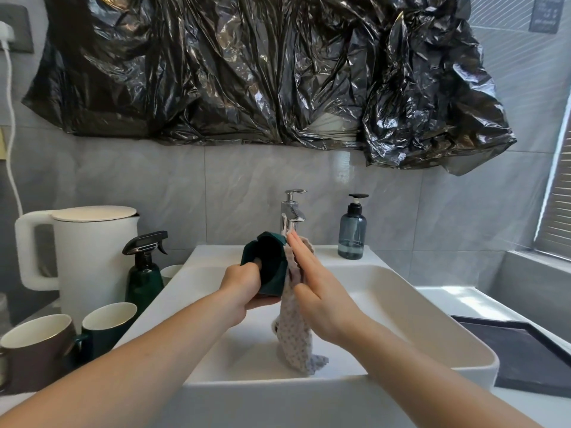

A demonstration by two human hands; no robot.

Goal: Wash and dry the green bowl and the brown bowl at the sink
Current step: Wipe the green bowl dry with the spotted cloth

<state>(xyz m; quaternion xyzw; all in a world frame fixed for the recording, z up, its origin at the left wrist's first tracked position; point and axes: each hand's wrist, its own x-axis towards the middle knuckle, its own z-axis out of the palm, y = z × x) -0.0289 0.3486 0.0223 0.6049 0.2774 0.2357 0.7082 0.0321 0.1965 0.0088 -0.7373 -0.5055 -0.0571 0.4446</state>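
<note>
— Gripping the green bowl [269, 267] over the white sink [401, 301] with the left hand [244, 288], thumb curled inside the rim?
— Yes. Pressing a dotted grey cloth [295, 319] against its outside with the right hand [315, 288], fingers straight, together.

One green bowl [272, 267], one cloth [296, 332], two hands, two mugs (near left), one kettle [92, 257], one spray bottle [145, 273], one soap bottle [352, 233], one tap [292, 214].

Grey tiled wall [216, 186] draped with black plastic sheeting [247, 72]; window blind [556, 217] at right.
</note>
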